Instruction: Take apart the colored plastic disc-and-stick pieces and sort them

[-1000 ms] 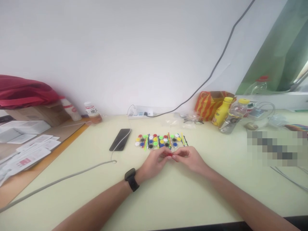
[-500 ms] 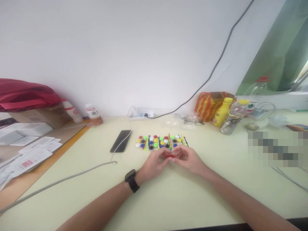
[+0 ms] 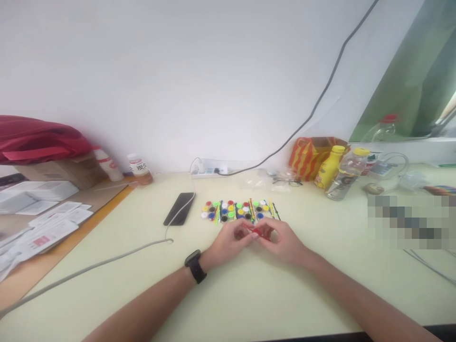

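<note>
My left hand (image 3: 228, 242) and my right hand (image 3: 281, 240) meet over the pale yellow desk (image 3: 249, 294), fingers pinched together on a small red piece (image 3: 255, 231) held between them. A black watch (image 3: 194, 266) is on my left wrist. Just beyond my fingertips lies a set of small coloured paint pots and thin coloured sticks (image 3: 238, 210) in rows. The red piece is too small to name more closely.
A black phone (image 3: 179, 208) with a white cable lies left of the pots. A power strip (image 3: 208, 167), glasses (image 3: 285, 180), a striped bag (image 3: 309, 154) and bottles (image 3: 329, 166) line the back. Papers (image 3: 46, 223) and a box sit at left. A grey cable (image 3: 89, 268) crosses the desk.
Both hands stay pinched on the red piece. They have shifted slightly, and the piece now shows a little more between the fingers.
</note>
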### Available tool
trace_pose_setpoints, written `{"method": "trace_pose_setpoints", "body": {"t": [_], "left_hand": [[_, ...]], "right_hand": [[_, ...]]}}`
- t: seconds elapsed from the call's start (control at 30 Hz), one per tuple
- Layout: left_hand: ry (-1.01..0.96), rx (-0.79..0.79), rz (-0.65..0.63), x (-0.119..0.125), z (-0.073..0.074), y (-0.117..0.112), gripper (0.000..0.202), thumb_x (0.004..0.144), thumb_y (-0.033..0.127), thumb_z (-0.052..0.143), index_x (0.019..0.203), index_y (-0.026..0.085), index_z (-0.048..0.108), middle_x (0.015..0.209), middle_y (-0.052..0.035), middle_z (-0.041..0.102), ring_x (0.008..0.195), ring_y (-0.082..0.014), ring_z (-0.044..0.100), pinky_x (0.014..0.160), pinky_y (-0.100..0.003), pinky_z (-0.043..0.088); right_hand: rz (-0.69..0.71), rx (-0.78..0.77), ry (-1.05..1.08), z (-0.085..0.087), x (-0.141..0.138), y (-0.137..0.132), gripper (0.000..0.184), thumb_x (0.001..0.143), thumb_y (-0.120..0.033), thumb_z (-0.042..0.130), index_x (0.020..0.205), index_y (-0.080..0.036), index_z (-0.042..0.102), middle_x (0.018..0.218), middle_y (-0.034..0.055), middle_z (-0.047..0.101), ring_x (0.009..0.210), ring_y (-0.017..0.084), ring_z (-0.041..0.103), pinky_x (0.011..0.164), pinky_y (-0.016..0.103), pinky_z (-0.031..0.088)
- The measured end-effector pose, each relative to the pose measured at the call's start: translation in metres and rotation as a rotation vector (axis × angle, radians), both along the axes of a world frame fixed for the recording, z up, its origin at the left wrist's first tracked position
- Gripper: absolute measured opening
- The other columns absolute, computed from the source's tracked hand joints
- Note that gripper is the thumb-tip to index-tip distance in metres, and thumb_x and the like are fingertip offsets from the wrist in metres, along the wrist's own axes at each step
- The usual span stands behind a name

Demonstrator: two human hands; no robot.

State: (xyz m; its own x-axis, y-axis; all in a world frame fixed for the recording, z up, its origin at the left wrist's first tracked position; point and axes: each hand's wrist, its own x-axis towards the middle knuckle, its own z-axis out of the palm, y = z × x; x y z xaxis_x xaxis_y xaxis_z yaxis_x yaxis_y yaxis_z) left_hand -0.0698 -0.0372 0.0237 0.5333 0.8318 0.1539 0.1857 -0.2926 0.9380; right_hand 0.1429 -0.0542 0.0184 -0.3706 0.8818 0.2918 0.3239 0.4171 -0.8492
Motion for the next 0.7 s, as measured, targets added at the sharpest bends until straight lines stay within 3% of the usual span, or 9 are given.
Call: {"method": "trace_pose_setpoints", "body": {"t": [0.1,0.2,0.4,0.53,0.7], "left_hand": [[0.035,0.022,-0.043,0.000,0.002,-0.001,0.031,0.096,0.046,0.064,0.102,0.017,0.071,0.081,-0.0044,0.071,0.072,-0.0155,0.064,0.066,-0.026,0.048],[0.060,0.019,-0.048,0.000,0.002,-0.001,0.029,0.098,0.044,0.061,0.106,0.017,0.070,0.079,-0.0037,0.071,0.072,-0.0155,0.064,0.068,-0.027,0.049],[0.119,0.036,-0.033,-0.002,-0.002,0.001,0.024,0.097,0.039,0.062,0.098,0.017,0.070,0.079,-0.0043,0.072,0.073,-0.0158,0.065,0.069,-0.027,0.050],[0.131,0.055,-0.037,-0.003,-0.004,0.002,0.024,0.097,0.038,0.062,0.096,0.017,0.071,0.081,-0.0046,0.073,0.075,-0.0161,0.066,0.069,-0.027,0.050],[0.139,0.070,-0.052,-0.003,-0.005,0.002,0.022,0.097,0.036,0.061,0.095,0.017,0.071,0.081,-0.0045,0.073,0.075,-0.0157,0.065,0.068,-0.026,0.049]], "right_hand": [[0.041,0.045,-0.009,0.003,0.005,0.000,0.008,0.089,-0.030,0.067,0.094,-0.023,0.067,0.081,0.0025,0.067,0.071,0.017,0.059,0.067,0.030,0.049],[-0.003,0.101,-0.016,0.005,0.016,0.006,0.007,0.086,-0.026,0.067,0.092,-0.022,0.066,0.081,0.0025,0.067,0.069,0.016,0.059,0.064,0.029,0.049],[-0.399,0.124,-0.078,0.006,0.059,0.036,0.013,0.081,-0.031,0.068,0.087,-0.021,0.063,0.077,0.0023,0.071,0.062,0.016,0.063,0.059,0.028,0.048],[-0.624,0.055,-0.319,0.004,0.098,0.056,0.016,0.079,-0.037,0.066,0.076,-0.021,0.063,0.070,0.0022,0.069,0.063,0.018,0.063,0.059,0.028,0.045],[-0.679,-0.030,-0.710,-0.002,0.131,0.063,0.014,0.074,-0.034,0.064,0.068,-0.022,0.062,0.074,0.0037,0.070,0.066,0.019,0.063,0.059,0.029,0.039]]}}
